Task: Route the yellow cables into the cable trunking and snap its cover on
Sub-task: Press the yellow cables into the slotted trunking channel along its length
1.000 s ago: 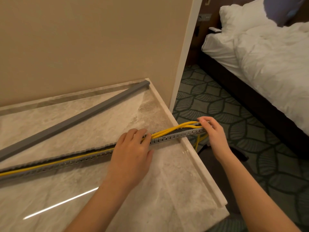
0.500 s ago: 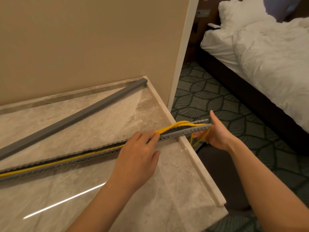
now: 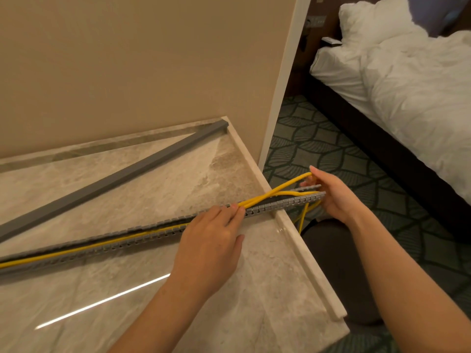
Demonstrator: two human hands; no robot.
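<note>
A long grey slotted cable trunking (image 3: 107, 238) lies diagonally on the marble counter (image 3: 158, 307), its right end sticking out past the counter edge. Yellow cables (image 3: 270, 196) run along inside it and rise out near the right end. My left hand (image 3: 211, 245) rests on the trunking, fingertips pressing the cables down. Past the counter edge, my right hand (image 3: 336, 197) holds the cables at the trunking's end, one strand lifted above the channel and others hanging down below. The grey cover (image 3: 107, 184) lies apart, further back on the counter.
A beige wall (image 3: 127, 59) rises behind the counter, ending in a white corner post (image 3: 283, 98). To the right lie patterned green carpet (image 3: 331, 154) and a bed with white bedding (image 3: 407, 85). The counter has a raised rim (image 3: 305, 256) on its right side.
My right hand turned from resting on the trunking's end to gripping the cables beyond it and has lifted one strand higher. My left hand slid slightly right along the trunking.
</note>
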